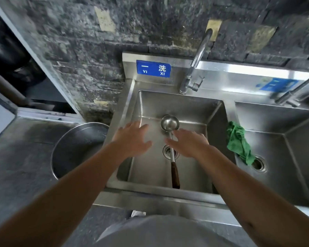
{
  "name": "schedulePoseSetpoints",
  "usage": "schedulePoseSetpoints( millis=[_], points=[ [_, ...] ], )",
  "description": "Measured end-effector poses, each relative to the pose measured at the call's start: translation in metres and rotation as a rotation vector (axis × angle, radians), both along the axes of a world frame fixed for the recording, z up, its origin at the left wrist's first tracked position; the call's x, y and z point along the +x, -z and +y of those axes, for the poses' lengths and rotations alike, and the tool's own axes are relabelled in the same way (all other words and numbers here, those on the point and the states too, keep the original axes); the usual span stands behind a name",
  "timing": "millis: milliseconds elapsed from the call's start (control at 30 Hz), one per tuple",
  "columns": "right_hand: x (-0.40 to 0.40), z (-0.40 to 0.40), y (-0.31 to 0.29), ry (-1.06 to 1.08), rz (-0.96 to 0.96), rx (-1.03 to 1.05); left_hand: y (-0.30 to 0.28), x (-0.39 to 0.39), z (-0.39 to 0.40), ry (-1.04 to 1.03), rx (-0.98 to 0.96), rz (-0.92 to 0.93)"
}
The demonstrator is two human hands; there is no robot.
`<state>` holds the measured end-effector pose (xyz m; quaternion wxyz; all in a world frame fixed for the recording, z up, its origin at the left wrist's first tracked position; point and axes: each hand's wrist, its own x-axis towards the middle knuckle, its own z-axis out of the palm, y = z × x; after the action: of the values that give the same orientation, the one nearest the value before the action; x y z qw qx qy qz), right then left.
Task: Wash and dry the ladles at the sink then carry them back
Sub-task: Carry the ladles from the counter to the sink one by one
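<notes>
left hand [132,138] spread flat, right hand [189,142] spread flat

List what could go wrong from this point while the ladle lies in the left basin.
1. Neither the left hand nor the right hand grips the ladle; its shaft crosses the drain, so a grab at the thin metal there may slip.
2. The faucet spout points away from the ladle's bowl, so water may miss it.
3. The green cloth hangs over the divider and could slide into the right basin.
</notes>
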<state>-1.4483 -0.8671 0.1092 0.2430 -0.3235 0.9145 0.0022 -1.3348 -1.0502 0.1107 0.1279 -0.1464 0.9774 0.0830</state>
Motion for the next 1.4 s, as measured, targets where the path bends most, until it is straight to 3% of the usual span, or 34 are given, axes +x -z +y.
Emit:
schedulePoseSetpoints(
  millis=[367,600,733,1133,1400],
  points=[
    [0.060,-0.054,0.005,-0.551,0.030,-0.017,-0.019,0.127,0.027,-0.513,0.007,0.070],
    [0.192,-0.102,-0.010,-0.952,0.039,-0.059,-0.028,0.275,0.059,-0.922,-0.080,0.135],
    [0.245,-0.113,-0.015,-1.054,0.046,-0.091,-0.029,0.330,0.080,-1.040,-0.083,0.123],
    [0.605,-0.036,-0.035,-1.789,0.109,-0.093,-0.028,0.641,0.277,-1.721,-0.115,0.065],
    [0.792,0.079,-0.035,-2.226,0.076,-0.145,-0.032,0.765,0.445,-2.150,-0.118,0.031]
  ],
)
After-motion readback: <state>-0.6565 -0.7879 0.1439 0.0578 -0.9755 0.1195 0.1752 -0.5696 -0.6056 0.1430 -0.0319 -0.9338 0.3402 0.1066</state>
